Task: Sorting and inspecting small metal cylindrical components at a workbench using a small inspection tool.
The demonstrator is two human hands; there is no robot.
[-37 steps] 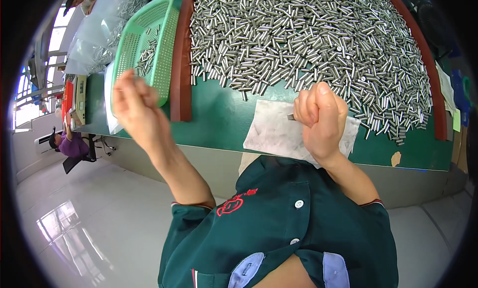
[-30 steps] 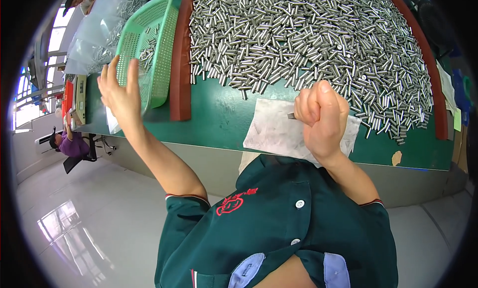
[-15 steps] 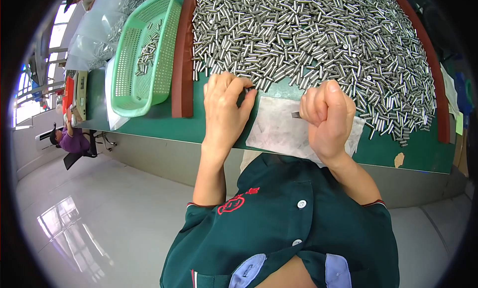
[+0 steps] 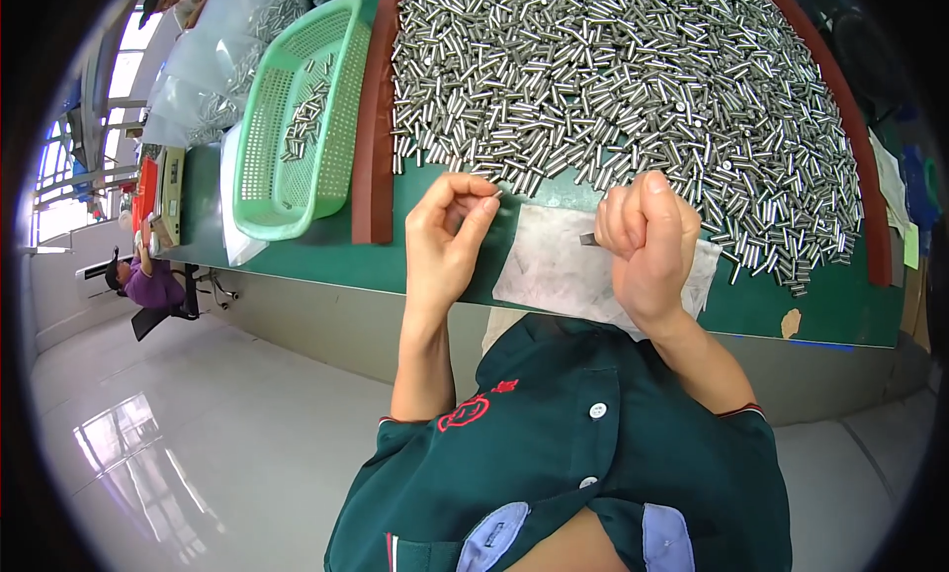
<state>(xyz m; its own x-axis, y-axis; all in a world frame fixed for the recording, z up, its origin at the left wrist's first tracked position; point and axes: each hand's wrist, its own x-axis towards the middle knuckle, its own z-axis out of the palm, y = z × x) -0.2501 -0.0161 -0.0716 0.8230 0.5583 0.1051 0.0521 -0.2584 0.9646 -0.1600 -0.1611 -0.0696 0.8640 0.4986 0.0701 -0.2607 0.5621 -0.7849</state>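
Observation:
Just in front of the near edge of a wide spread of short metal pins (image 4: 613,68), my left hand (image 4: 445,241) is curled, thumb and forefinger brought together. Whatever lies between those fingertips is too small to make out. My right hand (image 4: 647,246) makes a fist above a smudged whitish cloth or paper sheet (image 4: 554,265). Out of its left side sticks the short dark flat end of a metal piece (image 4: 589,240); the remainder is hidden inside the fist.
Reddish-brown bars (image 4: 374,157) border the pins left and right on the green table (image 4: 381,270). Left of them stands a light green perforated basket (image 4: 257,191) with some pins inside. Beyond it are clear bags (image 4: 203,83) of pins and a scale (image 4: 168,196). A seated person (image 4: 153,285) is farther left.
My left hand has turned, its fingers rolling back from the table so the palm side shows more. My right fist stays nearly in place. The whole view has shifted slightly.

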